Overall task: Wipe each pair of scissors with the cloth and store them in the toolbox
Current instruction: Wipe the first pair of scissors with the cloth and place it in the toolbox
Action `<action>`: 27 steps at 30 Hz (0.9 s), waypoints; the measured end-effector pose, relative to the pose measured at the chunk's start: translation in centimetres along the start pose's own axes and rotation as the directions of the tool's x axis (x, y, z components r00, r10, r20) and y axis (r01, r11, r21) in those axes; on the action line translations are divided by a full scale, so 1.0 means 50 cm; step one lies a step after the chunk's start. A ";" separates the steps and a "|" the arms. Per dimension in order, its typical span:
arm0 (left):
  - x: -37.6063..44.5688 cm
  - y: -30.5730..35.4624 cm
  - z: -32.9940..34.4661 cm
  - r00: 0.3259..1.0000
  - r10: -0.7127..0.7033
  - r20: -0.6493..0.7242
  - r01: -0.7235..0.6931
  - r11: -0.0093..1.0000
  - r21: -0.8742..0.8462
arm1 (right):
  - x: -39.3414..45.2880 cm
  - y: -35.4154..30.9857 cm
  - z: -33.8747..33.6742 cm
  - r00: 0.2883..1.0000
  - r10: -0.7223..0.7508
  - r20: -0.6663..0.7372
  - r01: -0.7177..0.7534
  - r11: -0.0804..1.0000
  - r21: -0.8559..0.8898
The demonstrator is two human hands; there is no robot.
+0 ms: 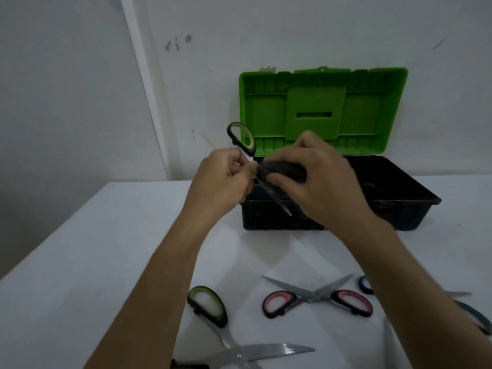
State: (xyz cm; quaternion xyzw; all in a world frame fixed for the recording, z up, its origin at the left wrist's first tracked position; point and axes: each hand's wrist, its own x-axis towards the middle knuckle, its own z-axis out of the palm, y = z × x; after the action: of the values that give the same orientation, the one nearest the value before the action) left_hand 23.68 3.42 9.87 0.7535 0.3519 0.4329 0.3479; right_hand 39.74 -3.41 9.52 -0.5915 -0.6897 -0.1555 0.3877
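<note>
While raised at frame centre above the white table (pixel 106 249), held in front of the open black plastic toolbox with upright green lid (pixel 323 110): one green-and-black-handled steel scissors (pixel 246 145), blade slanting down-right. Right hand (pixel 319 179) curled round a dark grey cloth (pixel 282 170), pressed onto the blade. Left hand (pixel 223 179) pinching the shank just below the handle loop. Lying open at lower frame: green-handled scissors (pixel 213 310), pink-handled scissors (pixel 316 296), and blue-handled scissors (pixel 366 284) at lower right, partly hidden by the forearm.
</note>
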 end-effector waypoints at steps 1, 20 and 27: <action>0.000 0.002 -0.008 1.000 -0.013 0.014 0.013 1.000 -0.018 | -0.002 0.004 0.003 1.000 0.010 -0.011 -0.010 1.000 0.014; -0.009 -0.027 -0.047 0.984 -0.175 0.046 0.178 0.982 -0.068 | -0.009 0.056 -0.007 0.991 0.132 -0.038 -0.135 0.986 -0.097; -0.002 -0.007 -0.037 0.990 -0.134 0.037 0.137 0.989 -0.061 | -0.013 -0.008 0.029 0.996 0.006 0.091 -0.009 1.000 0.025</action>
State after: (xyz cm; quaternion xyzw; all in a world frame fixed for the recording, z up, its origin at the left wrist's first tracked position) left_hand 21.91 3.92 10.21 0.7234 0.3826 0.4069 0.4060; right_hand 38.86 -2.96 8.20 -0.5956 -0.7062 -0.1183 0.3640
